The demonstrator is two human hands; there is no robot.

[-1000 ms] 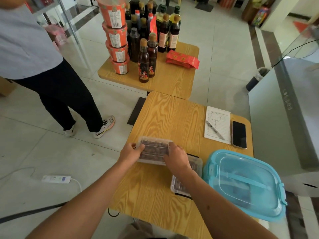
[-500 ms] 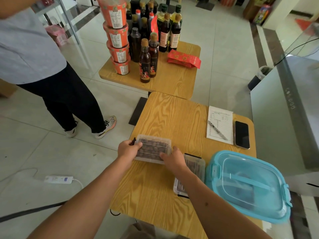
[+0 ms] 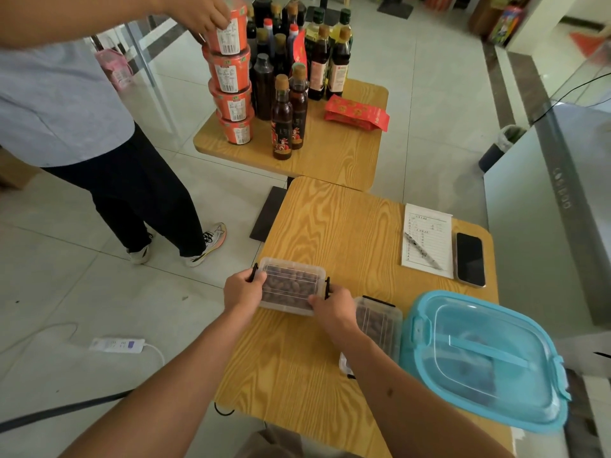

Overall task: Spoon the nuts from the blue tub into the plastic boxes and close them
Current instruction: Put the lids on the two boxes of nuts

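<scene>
While both hands grip it, box (image 3: pixel 291 285) unlabelled.

- We see a small clear box (image 3: pixel 291 285) full of brown nuts near the left edge of the wooden table (image 3: pixel 347 226). Its lid is on, with a black clip at each end.
- We see a second clear box (image 3: pixel 380 325) with nuts just to its right, lid on, partly hidden by an arm.
- We see the big blue tub (image 3: pixel 482 358) right beside that box, with its see-through lid shut and dark nuts inside.
</scene>
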